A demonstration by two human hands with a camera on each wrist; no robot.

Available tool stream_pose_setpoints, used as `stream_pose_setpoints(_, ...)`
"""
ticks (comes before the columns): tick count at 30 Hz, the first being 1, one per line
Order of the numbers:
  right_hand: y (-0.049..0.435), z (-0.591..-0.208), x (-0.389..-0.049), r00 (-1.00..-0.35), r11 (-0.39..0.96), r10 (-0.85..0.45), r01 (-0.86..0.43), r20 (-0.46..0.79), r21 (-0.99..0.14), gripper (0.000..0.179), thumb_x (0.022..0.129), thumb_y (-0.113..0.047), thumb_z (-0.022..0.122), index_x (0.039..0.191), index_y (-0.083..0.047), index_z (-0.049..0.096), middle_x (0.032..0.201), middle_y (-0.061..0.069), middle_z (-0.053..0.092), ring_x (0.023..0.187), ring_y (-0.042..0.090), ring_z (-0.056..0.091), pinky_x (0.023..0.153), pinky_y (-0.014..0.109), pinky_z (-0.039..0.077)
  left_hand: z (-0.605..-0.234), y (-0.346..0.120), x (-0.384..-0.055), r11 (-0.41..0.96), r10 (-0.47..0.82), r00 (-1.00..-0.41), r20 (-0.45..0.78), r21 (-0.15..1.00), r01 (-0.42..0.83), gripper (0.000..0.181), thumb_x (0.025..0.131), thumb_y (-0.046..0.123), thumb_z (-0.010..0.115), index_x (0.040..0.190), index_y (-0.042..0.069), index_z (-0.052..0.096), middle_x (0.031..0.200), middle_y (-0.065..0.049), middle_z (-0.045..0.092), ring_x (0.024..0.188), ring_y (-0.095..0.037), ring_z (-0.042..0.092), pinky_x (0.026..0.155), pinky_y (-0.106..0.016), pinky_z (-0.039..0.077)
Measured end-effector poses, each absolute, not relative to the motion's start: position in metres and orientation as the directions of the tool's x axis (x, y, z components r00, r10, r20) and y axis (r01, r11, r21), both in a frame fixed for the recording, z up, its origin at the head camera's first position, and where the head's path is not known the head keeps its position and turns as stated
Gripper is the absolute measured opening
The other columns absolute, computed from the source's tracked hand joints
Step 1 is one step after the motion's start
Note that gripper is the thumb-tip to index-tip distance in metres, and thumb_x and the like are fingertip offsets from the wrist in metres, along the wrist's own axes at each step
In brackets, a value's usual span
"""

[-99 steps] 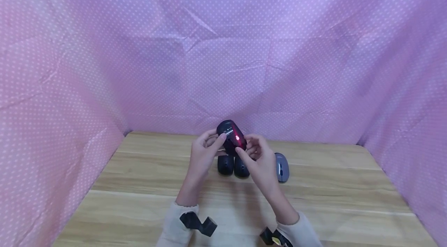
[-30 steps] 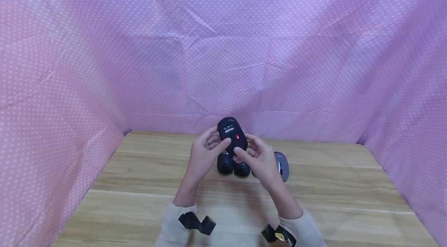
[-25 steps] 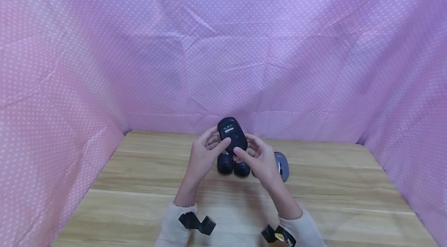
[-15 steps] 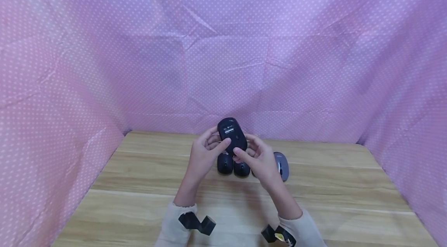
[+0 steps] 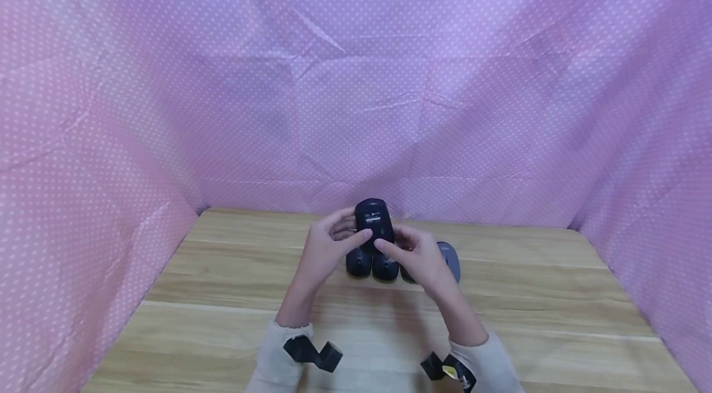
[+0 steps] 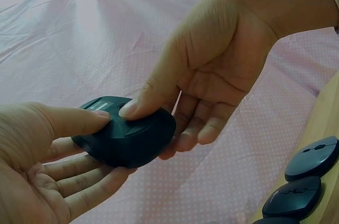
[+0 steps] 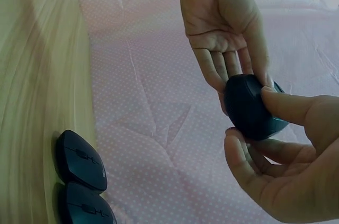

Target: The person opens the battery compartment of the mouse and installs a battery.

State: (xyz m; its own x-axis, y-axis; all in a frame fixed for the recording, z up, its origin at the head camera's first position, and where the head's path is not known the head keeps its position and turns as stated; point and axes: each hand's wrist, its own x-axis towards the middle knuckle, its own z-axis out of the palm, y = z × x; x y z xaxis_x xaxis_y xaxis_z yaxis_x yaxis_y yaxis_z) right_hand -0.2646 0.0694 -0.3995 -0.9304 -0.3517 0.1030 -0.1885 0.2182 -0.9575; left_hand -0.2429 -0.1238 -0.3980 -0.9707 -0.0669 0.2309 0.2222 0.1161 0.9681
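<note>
Both hands hold a black computer mouse (image 5: 374, 211) above the table, its underside with a white label facing up toward the head view. My left hand (image 5: 327, 243) grips its left side, thumb on the underside and fingers beneath. From the other side my right hand (image 5: 424, 262) pinches it near its lower end, thumb pressed on the underside. In the left wrist view the right thumb lies beside the small sensor opening of the mouse (image 6: 124, 134). The right wrist view shows the right fingertips below the mouse (image 7: 249, 107).
Behind and below the hands, a row of mice stands on the wooden table (image 5: 222, 294): black mice (image 5: 358, 264), one partly hidden by the right hand, and a grey mouse (image 5: 452, 260) at the right end. Pink dotted cloth (image 5: 356, 102) hangs around the table's back and sides.
The red light on the mouse's underside, lit one second ago, is dark. Since half a second ago the mouse has moved slightly down and right and turned more upright, the right hand shifting with it.
</note>
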Motion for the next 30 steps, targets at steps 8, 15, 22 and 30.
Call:
stream_pose_setpoints(8, 0.071, -0.399, -0.269, -0.921, 0.034, -0.377, -0.117, 0.095, -0.993, 0.043, 0.099, -0.009, 0.067, 0.138, 0.004, 0.055, 0.119, 0.027, 0.067, 0.088, 0.012, 0.074, 0.081, 0.035, 0.065, -0.397, -0.121, -0.243, -0.03, -0.077, -0.979, 0.19, 0.981, 0.193, 0.033, 0.095, 0.011, 0.072, 0.126, 0.0, 0.069, 0.117, -0.021, 0.073, 0.097, -0.017, 0.074, 0.082, -0.03, 0.064)
stream_pose_setpoints(15, 0.067, -0.399, -0.267, -0.918, -0.086, -0.331, -0.202, 0.219, -0.976, 0.047, 0.099, -0.002, 0.063, 0.143, 0.002, 0.048, 0.129, 0.031, 0.061, 0.099, 0.009, 0.072, 0.081, 0.033, 0.065, -0.399, -0.115, -0.246, -0.091, -0.108, -0.98, 0.165, 0.98, 0.175, 0.03, 0.1, 0.011, 0.066, 0.124, -0.007, 0.068, 0.119, -0.025, 0.071, 0.095, -0.016, 0.074, 0.083, -0.034, 0.065)
stream_pose_setpoints(22, 0.065, -0.403, -0.267, -0.907, -0.03, -0.235, -0.353, 0.35, -0.935, 0.046, 0.095, 0.002, 0.066, 0.139, -0.001, 0.053, 0.121, 0.026, 0.066, 0.089, 0.008, 0.072, 0.074, 0.028, 0.064, -0.402, -0.113, -0.247, -0.062, -0.069, -0.994, 0.082, 0.994, 0.087, 0.039, 0.106, 0.025, 0.056, 0.12, -0.009, 0.069, 0.097, -0.024, 0.073, 0.085, -0.024, 0.074, 0.086, -0.048, 0.064)
stream_pose_setpoints(30, 0.067, -0.401, -0.267, -0.919, -0.011, -0.214, -0.336, 0.33, -0.942, 0.043, 0.097, -0.004, 0.067, 0.14, -0.004, 0.058, 0.128, 0.022, 0.065, 0.09, 0.013, 0.075, 0.072, 0.036, 0.065, -0.401, -0.117, -0.246, -0.112, 0.01, -0.998, 0.067, 0.992, 0.065, 0.042, 0.109, 0.025, 0.049, 0.133, -0.008, 0.061, 0.108, -0.028, 0.073, 0.088, -0.019, 0.076, 0.086, -0.04, 0.064)
